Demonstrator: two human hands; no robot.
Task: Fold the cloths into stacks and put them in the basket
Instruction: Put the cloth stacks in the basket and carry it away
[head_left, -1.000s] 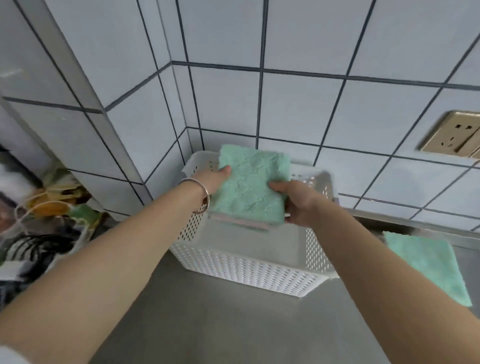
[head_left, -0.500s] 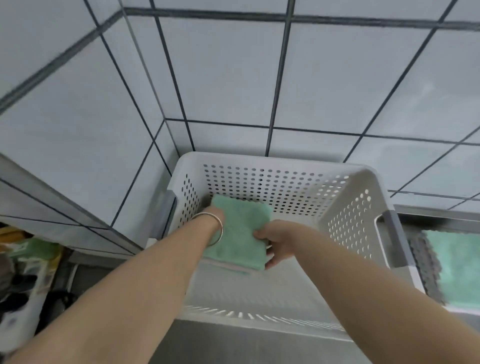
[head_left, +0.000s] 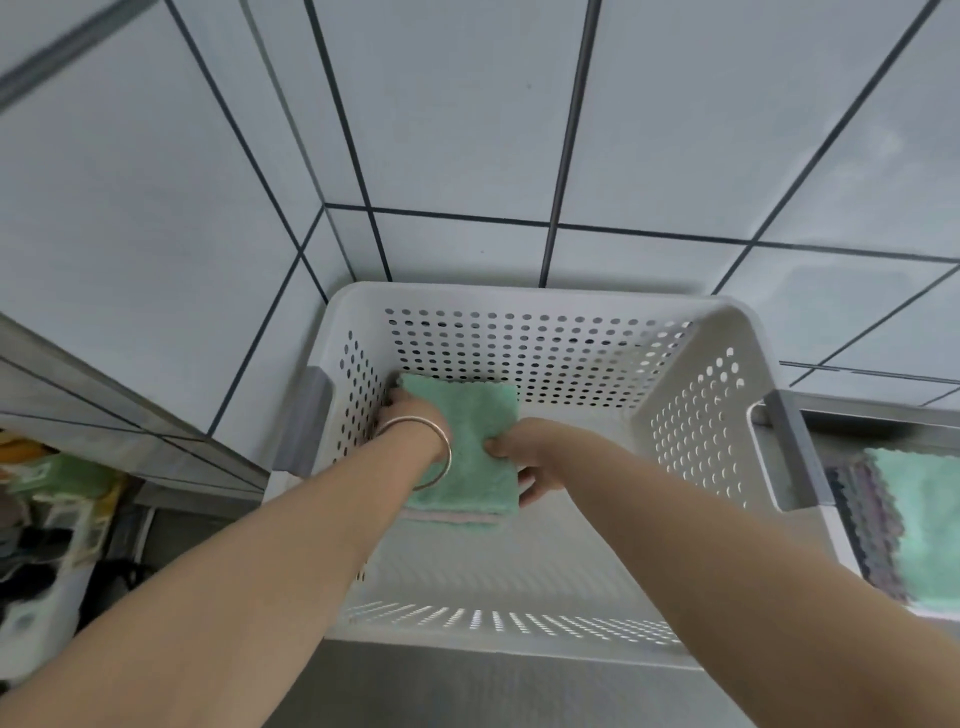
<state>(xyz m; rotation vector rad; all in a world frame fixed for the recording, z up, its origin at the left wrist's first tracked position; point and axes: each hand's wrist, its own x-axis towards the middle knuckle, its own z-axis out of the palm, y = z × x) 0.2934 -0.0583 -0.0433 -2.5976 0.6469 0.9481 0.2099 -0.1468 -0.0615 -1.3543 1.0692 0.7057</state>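
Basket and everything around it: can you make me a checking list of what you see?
Surface: grey metal counter, bare in front of the basket.
Job's things: white holed basket in the tiled corner; folded green stack, with a pink layer beneath, low inside its far-left corner; more cloths lie outside, to the right.
Clutter: blurry mixed items lower left, too unclear to name.
Grippers: left hand and right hand both grip the stack; bracelet on the left wrist.
Cables: nothing seen.
Surroundings: pale tiled walls with dark grout.

Kitchen: tiled wall (head_left: 467, 130), steel counter (head_left: 467, 691).
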